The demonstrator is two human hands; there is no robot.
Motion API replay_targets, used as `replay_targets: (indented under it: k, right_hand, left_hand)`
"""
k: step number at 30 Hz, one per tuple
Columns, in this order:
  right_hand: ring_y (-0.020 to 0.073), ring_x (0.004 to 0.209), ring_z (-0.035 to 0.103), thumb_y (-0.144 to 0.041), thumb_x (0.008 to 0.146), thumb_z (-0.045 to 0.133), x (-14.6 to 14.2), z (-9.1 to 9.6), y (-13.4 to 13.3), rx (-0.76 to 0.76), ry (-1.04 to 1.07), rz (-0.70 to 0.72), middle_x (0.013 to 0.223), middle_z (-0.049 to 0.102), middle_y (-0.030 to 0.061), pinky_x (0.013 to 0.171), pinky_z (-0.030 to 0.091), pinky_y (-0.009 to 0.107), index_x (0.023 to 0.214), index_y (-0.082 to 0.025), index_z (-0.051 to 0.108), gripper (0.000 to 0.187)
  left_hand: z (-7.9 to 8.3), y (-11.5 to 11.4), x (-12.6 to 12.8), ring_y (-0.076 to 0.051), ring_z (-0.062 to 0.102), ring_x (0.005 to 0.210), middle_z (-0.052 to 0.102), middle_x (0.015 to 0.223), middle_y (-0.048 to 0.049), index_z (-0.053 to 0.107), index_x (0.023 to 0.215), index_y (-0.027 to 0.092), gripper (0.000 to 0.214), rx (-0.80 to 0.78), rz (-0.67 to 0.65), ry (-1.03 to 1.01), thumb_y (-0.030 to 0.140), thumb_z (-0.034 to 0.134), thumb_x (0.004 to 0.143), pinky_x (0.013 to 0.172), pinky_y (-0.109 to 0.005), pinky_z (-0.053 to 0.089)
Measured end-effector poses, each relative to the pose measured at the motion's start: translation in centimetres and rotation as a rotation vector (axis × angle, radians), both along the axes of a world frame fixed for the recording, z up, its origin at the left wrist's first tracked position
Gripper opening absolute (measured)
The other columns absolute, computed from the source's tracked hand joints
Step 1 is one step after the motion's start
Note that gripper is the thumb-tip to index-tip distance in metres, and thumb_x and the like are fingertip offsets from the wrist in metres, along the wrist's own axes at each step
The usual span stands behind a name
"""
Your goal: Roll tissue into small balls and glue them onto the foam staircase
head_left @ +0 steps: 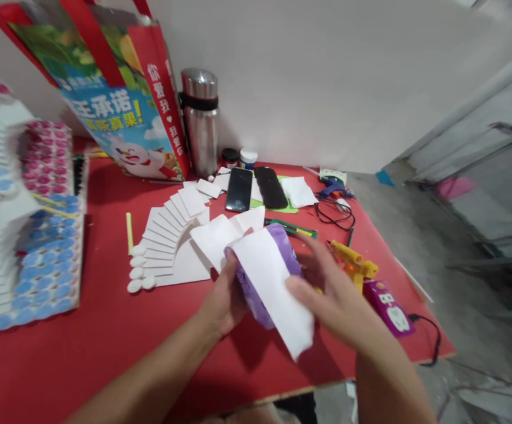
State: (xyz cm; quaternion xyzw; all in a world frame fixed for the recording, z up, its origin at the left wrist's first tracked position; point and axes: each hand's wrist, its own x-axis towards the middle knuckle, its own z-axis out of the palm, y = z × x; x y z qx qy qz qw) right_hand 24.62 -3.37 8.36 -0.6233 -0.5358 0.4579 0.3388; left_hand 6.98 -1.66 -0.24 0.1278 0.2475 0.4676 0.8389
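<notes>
My left hand [229, 297] is closed around a purple soft tissue pack [287, 247], its thumb on the near left edge. A white tissue [268, 277] lies across the top of the pack and hangs over its near right side. My right hand [333, 291] is at the pack's right side, slightly blurred, with thumb and fingers apart. Its thumb tip meets the tissue's right edge. Just behind the pack are white card pieces [214, 238] and a green utility knife [291, 228]. The pack's underside and some left fingers are hidden.
Fanned white cards [161, 244] and white discs [135, 273] lie left on the red table [109, 353]. Two phones [239, 189], a steel flask [202, 129] and a shopping bag [149, 141] stand behind. Right are a yellow glue gun [355, 265] and purple power strip [388, 309].
</notes>
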Motion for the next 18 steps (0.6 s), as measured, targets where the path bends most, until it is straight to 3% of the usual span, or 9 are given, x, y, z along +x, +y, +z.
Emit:
replay_targets:
  k: [3,6,9,13,16,18]
  right_hand:
    - [0.0322,0.115,0.069,-0.037,0.074,0.088,-0.7,-1.5,-0.7,-0.084,0.032,-0.003,0.135,0.07,0.0123,0.094,0.057,0.045,0.146,-0.024,0.054,0.081]
    - [0.0287,0.107,0.072,-0.036,0.073,0.088,-0.8,-2.7,0.2,-0.083,0.257,-0.09,0.125,0.075,0.0103,0.087,0.058,0.039,0.132,-0.021,0.064,0.066]
    - [0.0223,0.085,0.074,-0.036,0.07,0.088,0.1,-3.3,2.8,-0.059,0.491,-0.236,0.104,0.078,0.0063,0.07,0.059,0.032,0.114,-0.021,0.071,0.049]
    - [0.0129,0.058,0.061,-0.035,0.066,0.086,1.7,-3.3,8.2,0.124,0.521,-0.455,0.072,0.07,-0.0009,0.047,0.048,0.024,0.081,-0.02,0.067,0.028]
    - [0.0161,0.074,0.067,-0.041,0.08,0.075,2.5,-3.3,11.8,0.187,0.463,-0.496,0.083,0.073,0.0026,0.059,0.055,0.027,0.081,-0.021,0.065,0.022]
    - [0.0183,0.088,0.069,-0.044,0.082,0.073,2.6,-3.5,12.6,0.188,0.42,-0.509,0.093,0.074,0.0058,0.068,0.057,0.029,0.085,-0.02,0.067,0.025]
  left_hand:
    - [0.5,-0.1,0.6,-0.031,0.065,0.125,0.069,0.137,-0.0065,0.058,0.144,0.029,0.067,-0.059,0.078,-0.036,0.065,0.066,0.089,0.106,-0.045,0.052]
    - [0.5,-0.1,0.8,-0.034,0.057,0.135,0.067,0.14,-0.0115,0.058,0.144,0.023,0.075,-0.062,0.033,-0.07,0.072,0.06,0.088,0.113,-0.047,0.046]
    - [0.2,0.0,0.6,-0.031,0.049,0.144,0.061,0.148,-0.0119,0.058,0.145,0.022,0.078,0.004,-0.043,-0.092,0.077,0.048,0.091,0.118,-0.045,0.039]
    - [-0.2,0.1,0.2,-0.028,0.046,0.145,0.057,0.151,-0.0131,0.058,0.145,0.022,0.071,0.098,-0.101,-0.077,0.072,0.042,0.097,0.118,-0.043,0.037]
    - [-0.3,0.1,-0.1,-0.03,0.058,0.132,0.065,0.138,-0.0178,0.062,0.142,0.019,0.071,0.151,-0.202,-0.071,0.071,0.04,0.098,0.109,-0.043,0.044]
    - [-0.4,0.1,-0.2,-0.029,0.066,0.117,0.07,0.127,-0.0186,0.067,0.135,0.017,0.072,0.203,-0.275,-0.044,0.073,0.042,0.096,0.1,-0.041,0.05]
